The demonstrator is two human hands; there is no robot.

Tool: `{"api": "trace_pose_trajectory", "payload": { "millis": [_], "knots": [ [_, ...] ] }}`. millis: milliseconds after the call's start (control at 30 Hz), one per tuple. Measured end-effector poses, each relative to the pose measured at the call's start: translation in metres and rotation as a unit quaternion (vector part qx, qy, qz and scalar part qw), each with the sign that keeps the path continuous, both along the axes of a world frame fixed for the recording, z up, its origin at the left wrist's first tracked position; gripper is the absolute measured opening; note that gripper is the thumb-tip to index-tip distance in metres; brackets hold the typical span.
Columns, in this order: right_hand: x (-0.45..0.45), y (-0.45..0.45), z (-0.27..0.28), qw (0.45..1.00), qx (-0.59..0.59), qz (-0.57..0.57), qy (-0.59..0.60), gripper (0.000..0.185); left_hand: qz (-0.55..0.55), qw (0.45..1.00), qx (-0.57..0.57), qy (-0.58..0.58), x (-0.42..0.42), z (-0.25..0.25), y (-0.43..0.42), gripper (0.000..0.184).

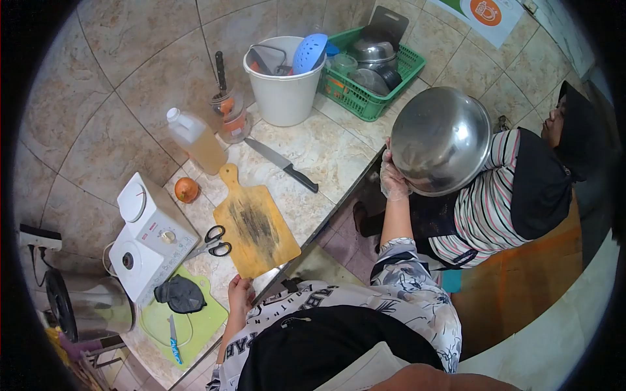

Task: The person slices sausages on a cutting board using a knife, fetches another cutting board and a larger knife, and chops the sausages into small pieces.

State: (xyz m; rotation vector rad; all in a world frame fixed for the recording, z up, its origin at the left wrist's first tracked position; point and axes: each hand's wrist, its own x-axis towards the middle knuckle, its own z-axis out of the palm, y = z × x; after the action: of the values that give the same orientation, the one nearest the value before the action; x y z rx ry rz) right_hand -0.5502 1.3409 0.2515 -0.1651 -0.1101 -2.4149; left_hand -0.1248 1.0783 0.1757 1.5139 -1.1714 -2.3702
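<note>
My right hand [394, 179], in a clear plastic glove, grips the rim of a large shiny metal bowl [440, 140], held up off the counter with its rounded underside toward me. My left hand [240, 293] is closed at the near left corner of a wooden cutting board [257, 225] with a dark, worn patch. The board lies at the counter's edge. Beside it are black-handled scissors [214, 246], and a kitchen knife [283, 166] lies beyond it. An onion [186, 190] sits to the left.
A person in a striped top [489, 195] stands close by on the right, one arm reaching behind the bowl. Along the wall are a white bucket [283, 98], a green basket [358, 104] of dishes, a jug [199, 143] and a white appliance [153, 234]. A green mat [212, 313] holds a small knife [174, 342].
</note>
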Motion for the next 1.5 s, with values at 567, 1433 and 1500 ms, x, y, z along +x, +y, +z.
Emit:
{"api": "trace_pose_trajectory", "payload": {
  "millis": [567,1433,1500],
  "knots": [
    [-0.004,-0.068,-0.058,0.792,0.592,-0.124,-0.085,0.033,0.030,0.996,-0.037,-0.072,-0.007,0.017,0.011,0.024],
    [0.182,-0.168,-0.055,0.247,0.818,0.055,0.516,0.041,0.105,0.982,-0.138,-0.078,-0.031,-0.005,0.017,0.047],
    [0.171,-0.165,-0.081,0.362,0.813,0.081,0.448,0.041,0.119,0.982,-0.123,-0.081,-0.031,-0.003,0.014,0.043]
  ]
}}
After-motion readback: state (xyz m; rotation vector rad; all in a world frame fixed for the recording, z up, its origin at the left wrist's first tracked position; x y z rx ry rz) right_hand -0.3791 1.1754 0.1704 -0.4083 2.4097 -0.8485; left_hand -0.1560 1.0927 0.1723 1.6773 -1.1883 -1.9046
